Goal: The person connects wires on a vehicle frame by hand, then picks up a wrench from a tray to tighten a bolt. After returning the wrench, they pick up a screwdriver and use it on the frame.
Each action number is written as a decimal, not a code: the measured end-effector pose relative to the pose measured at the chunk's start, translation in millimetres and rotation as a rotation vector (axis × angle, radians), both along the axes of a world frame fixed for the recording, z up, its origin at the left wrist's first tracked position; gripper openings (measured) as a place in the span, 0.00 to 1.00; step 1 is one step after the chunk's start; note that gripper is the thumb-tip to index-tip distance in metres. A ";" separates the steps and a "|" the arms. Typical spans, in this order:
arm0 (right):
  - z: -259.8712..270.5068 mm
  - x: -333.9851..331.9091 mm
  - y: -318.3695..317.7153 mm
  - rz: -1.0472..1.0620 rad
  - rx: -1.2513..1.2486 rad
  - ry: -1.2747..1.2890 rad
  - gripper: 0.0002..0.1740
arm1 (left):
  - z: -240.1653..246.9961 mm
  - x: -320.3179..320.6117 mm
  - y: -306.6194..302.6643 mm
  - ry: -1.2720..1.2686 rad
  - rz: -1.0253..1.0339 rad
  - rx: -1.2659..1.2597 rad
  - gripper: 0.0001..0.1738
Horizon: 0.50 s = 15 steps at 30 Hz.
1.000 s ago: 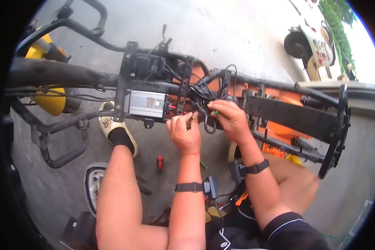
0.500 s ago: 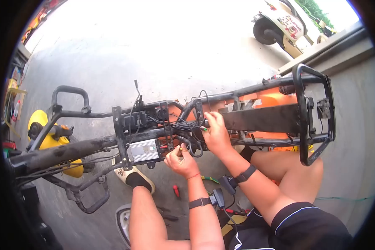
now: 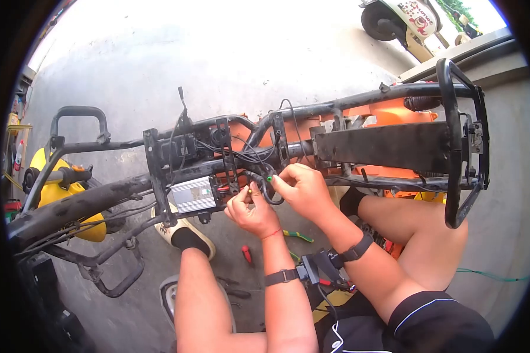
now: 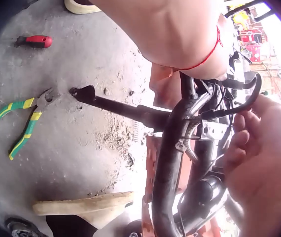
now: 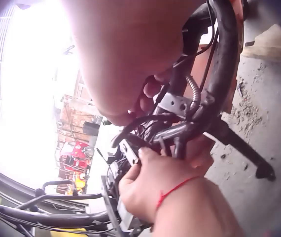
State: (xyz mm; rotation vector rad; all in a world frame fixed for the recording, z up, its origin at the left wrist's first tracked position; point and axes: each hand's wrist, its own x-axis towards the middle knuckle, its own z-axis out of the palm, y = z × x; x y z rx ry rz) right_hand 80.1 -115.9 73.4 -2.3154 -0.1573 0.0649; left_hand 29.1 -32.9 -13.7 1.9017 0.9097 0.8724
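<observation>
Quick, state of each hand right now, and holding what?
Left hand: closed, pinching a small yellow-tipped piece.
Right hand: closed, pinching a small green-tipped piece.

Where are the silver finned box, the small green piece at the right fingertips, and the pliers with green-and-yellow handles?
Silver finned box (image 3: 189, 198): head view, middle of its finned face.
Small green piece (image 3: 270, 178): head view, its visible end.
Pliers (image 4: 43, 102): left wrist view, around the pivot.
</observation>
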 end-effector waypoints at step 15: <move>21.3 48.1 -0.8 -0.042 -0.190 0.234 0.15 | 0.6 -0.5 3.6 0.001 -0.026 0.043 0.09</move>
